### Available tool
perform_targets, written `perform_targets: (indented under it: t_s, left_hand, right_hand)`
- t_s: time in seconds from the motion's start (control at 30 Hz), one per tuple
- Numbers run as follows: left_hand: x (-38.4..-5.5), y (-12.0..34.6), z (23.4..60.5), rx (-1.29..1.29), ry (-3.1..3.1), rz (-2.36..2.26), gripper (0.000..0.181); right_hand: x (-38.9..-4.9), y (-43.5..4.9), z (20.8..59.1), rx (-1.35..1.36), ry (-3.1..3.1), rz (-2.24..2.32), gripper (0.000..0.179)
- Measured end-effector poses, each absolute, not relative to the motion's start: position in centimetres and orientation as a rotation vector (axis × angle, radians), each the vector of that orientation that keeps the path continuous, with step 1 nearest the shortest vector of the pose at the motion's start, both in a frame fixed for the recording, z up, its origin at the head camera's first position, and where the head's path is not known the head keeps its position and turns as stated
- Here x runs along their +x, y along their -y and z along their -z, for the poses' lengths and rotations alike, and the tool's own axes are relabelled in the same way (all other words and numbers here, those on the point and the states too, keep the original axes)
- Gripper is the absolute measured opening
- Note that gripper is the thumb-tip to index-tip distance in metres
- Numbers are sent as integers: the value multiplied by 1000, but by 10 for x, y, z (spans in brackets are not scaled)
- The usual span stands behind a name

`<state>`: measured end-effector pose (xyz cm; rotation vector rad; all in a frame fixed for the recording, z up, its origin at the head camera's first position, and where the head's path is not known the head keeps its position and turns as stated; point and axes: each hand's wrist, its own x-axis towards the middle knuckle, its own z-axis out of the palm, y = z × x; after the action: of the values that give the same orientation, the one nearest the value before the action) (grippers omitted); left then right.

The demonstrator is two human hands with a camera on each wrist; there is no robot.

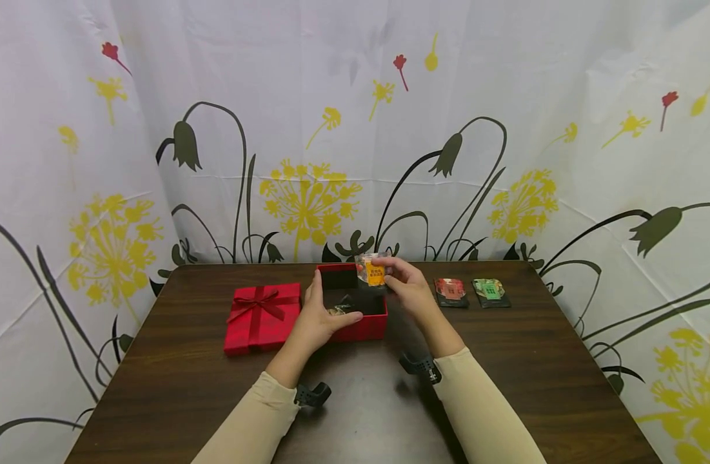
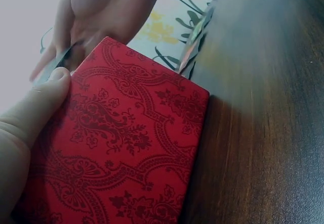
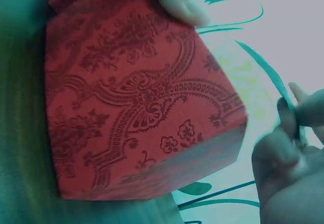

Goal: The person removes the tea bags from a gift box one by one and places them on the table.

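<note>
An open red box [image 1: 366,330] with a dark inside stands near the table's back edge. My left hand [image 1: 316,316] holds it at the near left corner, fingers along the left side and thumb over the front rim. Patterned red paper covers the box wall [image 2: 121,133] in the left wrist view. Above the box's right part, my right hand [image 1: 411,287] pinches a small sachet [image 1: 374,272] with an orange label. Inside the box lies another packet [image 1: 338,310], partly hidden by my left thumb.
Left of the box lies a red lid [image 1: 262,319] with a ribbon bow. A red-labelled sachet [image 1: 451,292] and a green-labelled sachet [image 1: 491,292] lie to the right on the brown wooden table [image 1: 540,354]. A flower-patterned curtain [image 1: 343,129] hangs behind.
</note>
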<state>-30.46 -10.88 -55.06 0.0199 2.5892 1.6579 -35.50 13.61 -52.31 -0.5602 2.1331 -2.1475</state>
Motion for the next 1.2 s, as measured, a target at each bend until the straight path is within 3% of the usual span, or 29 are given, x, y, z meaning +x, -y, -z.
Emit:
perform_targets:
  t_s: [0.13,0.33,0.73,0.93,1.2]
  left_hand:
    - [-305,109,551,19,-2579,-1665,146]
    - [-304,109,550,13,-2576,-1666,144]
    - [-303,109,550,19,-2584,-1660,144]
    - [-304,110,551,27,-2589,-1664,144]
    - [-304,108,549,18,-2577,-1659,145]
  right_hand:
    - [-342,-145,526,-464,-2146,2222,29]
    - [-322,-161,539,-314,-2377,2180,34]
    - [-292,-209,578,-373,-2589,2142,22]
    - [-294,-223,602,-297,-2621,1963,24]
    - [-296,-227,605,-210,-2794,1701,20]
